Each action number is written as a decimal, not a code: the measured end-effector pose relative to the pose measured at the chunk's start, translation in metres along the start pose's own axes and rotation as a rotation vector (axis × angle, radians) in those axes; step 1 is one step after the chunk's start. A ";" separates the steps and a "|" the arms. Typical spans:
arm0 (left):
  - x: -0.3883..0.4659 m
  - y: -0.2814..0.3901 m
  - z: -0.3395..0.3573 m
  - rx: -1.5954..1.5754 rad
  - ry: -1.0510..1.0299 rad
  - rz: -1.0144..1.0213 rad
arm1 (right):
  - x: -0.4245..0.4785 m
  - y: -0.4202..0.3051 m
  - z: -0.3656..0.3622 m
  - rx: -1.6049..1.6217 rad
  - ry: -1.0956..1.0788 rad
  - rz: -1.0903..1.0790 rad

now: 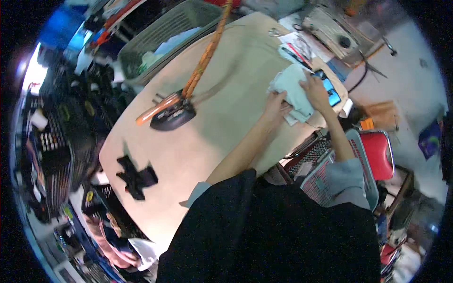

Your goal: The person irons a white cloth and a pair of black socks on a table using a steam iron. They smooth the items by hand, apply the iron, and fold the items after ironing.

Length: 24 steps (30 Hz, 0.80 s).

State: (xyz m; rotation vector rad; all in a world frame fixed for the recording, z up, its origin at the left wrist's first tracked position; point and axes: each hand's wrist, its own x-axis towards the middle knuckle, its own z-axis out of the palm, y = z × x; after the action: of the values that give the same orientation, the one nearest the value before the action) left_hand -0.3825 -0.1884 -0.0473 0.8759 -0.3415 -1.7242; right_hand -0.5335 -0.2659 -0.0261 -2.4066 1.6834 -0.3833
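Observation:
A pale mint stack of folded cloth [293,88] lies at the right side of the cream-covered ironing table [226,141]. My left hand [276,106] grips its near left edge, the fingers partly under the fabric. On the opposite side, my right hand [315,92] holds the cloth's right edge. Just right of that hand is a smartphone [331,92] with a lit screen. Farther left, an electric iron [173,115] with an orange handle rests on the table, its wrapped cord [207,53] rising from it. Small black pieces [136,177], perhaps fabric, sit near the left edge.
A grey-green plastic basket [170,46] holding cloth stands beyond the far edge. Papers and a red-and-black pen-like item [297,55] lie past the cloth. At right are a white appliance [332,32], a red-seated chair [377,154] and a plastic basket [318,177].

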 end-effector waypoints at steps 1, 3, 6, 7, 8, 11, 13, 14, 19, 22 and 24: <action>-0.006 0.002 -0.006 0.051 0.020 0.040 | 0.000 -0.005 -0.005 -0.066 0.013 -0.029; -0.024 0.008 -0.016 0.214 0.104 0.039 | 0.004 0.012 0.003 -0.084 0.197 -0.047; -0.059 0.014 -0.052 0.379 0.228 0.059 | 0.002 -0.017 -0.020 -0.073 0.408 -0.169; -0.072 0.012 -0.079 0.397 0.228 0.083 | -0.002 -0.048 -0.032 -0.029 0.377 -0.165; -0.087 0.011 -0.102 0.427 0.208 0.097 | -0.004 -0.069 -0.029 0.014 0.383 -0.212; -0.155 0.023 -0.160 0.674 0.513 0.275 | -0.013 -0.145 -0.017 0.091 0.295 -0.373; -0.203 0.027 -0.206 0.748 0.736 0.449 | -0.023 -0.198 0.008 0.157 0.245 -0.582; -0.231 0.032 -0.226 0.751 0.856 0.492 | -0.033 -0.226 0.020 0.266 0.127 -0.667; -0.351 0.077 -0.285 1.510 1.538 0.821 | -0.096 -0.354 0.098 0.489 -0.328 -1.092; -0.396 0.074 -0.312 1.177 1.632 0.832 | -0.122 -0.427 0.149 0.417 -0.376 -1.256; -0.409 0.072 -0.312 0.981 1.621 0.833 | -0.137 -0.465 0.167 0.397 -0.244 -1.338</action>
State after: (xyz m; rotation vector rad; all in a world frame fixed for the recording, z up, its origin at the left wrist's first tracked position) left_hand -0.0686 0.2248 -0.0595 2.0894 -0.3064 0.3123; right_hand -0.1113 0.0223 -0.0639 -2.6852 -0.2823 -0.4629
